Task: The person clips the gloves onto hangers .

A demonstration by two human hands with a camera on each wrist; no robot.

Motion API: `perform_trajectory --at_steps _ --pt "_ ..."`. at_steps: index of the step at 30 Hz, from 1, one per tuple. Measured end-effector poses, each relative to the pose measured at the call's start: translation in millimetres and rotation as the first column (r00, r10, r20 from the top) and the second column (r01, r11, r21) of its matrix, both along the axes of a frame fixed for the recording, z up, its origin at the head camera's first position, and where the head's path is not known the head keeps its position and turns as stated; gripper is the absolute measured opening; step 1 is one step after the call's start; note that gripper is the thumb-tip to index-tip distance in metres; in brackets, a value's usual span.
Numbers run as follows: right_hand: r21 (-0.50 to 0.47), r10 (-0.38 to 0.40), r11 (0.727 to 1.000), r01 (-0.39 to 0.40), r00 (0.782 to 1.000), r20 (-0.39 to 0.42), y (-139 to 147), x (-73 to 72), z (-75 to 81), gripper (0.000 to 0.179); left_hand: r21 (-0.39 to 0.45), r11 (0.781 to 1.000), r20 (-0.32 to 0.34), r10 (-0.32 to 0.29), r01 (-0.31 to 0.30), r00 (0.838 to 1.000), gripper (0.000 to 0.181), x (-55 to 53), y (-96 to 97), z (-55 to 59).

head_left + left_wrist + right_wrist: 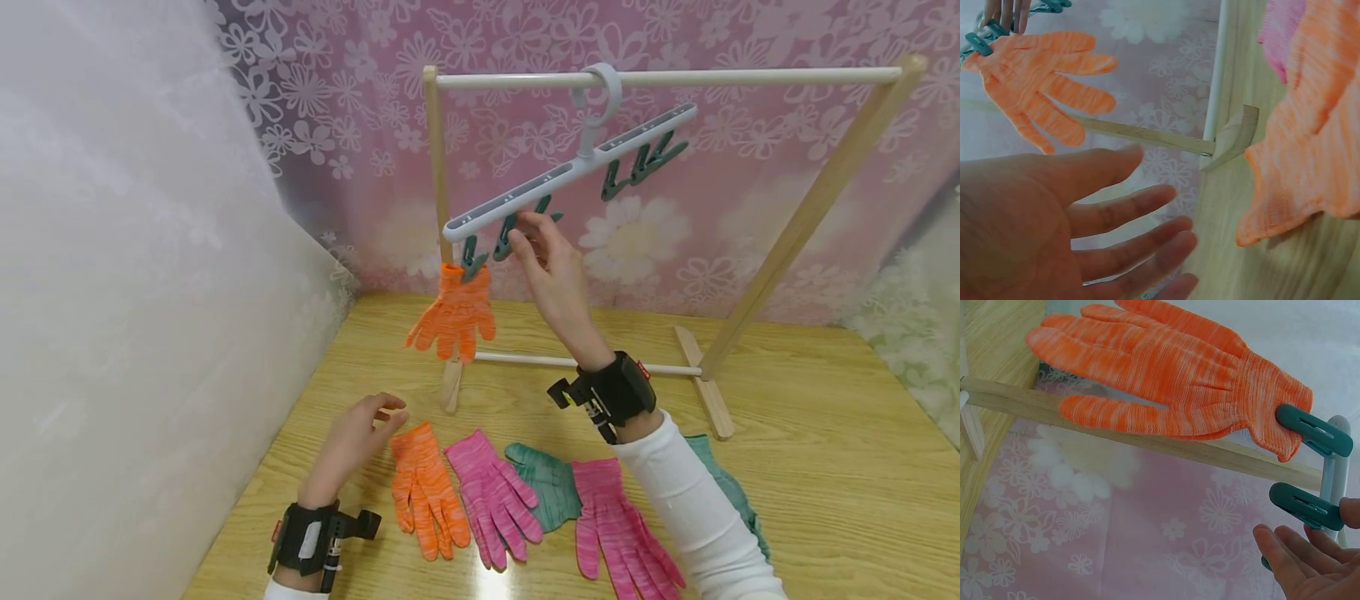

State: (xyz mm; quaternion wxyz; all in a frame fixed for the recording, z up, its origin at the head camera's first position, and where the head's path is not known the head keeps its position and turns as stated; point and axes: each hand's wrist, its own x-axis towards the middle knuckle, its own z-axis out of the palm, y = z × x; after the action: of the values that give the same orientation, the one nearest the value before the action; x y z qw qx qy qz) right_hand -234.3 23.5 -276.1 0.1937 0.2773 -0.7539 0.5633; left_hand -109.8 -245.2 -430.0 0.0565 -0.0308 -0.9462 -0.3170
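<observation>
My right hand (555, 279) is raised at the grey hanger (570, 171), its thumb and index finger pinching a dark green clothespin (1307, 506). An orange glove (453, 312) hangs fingers down from the neighbouring clothespin (471, 260) at the hanger's near left end. Low on the left, my left hand (352, 442) hovers over the table with fingers loosely spread and nothing in them. Its fingertips are beside the cuff of a second orange glove (427, 492) lying on the tabletop.
Right of that glove lie a pink glove (491, 500), a green glove (551, 487), another pink glove (618, 525) and a green glove (727, 483) partly behind my sleeve. The hanger hooks over the white bar (750, 77) of a wooden stand (810, 217). More clothespins (648, 158) hang at its far end.
</observation>
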Motion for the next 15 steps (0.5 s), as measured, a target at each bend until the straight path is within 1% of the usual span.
perform_trajectory --at_steps 3,6,9,12,15 --pt "-0.005 0.004 1.000 -0.004 1.000 0.002 1 -0.9 -1.0 0.039 -0.012 0.999 0.068 -0.029 0.030 0.997 0.031 2.5 2.4 -3.0" --pt "-0.004 0.014 1.000 -0.014 1.000 0.007 2 -2.6 -1.4 0.038 -0.055 0.998 0.107 -0.035 0.041 0.994 0.035 3.9 4.8 -6.5" --pt "0.007 0.019 1.000 -0.019 1.000 0.013 2 -3.7 -1.6 0.038 -0.124 0.992 0.120 -0.007 0.022 0.993 0.041 5.1 6.3 -9.8" --pt "0.012 0.026 1.000 -0.026 0.999 0.021 2 -4.1 -1.9 0.038 -0.180 0.983 0.127 0.049 -0.025 0.991 0.044 7.6 6.2 -11.6" --pt "0.002 0.038 0.999 -0.038 0.999 0.019 2 -4.1 -1.9 0.039 -0.196 0.979 0.144 0.078 -0.049 0.986 0.046 10.0 5.3 -11.1"
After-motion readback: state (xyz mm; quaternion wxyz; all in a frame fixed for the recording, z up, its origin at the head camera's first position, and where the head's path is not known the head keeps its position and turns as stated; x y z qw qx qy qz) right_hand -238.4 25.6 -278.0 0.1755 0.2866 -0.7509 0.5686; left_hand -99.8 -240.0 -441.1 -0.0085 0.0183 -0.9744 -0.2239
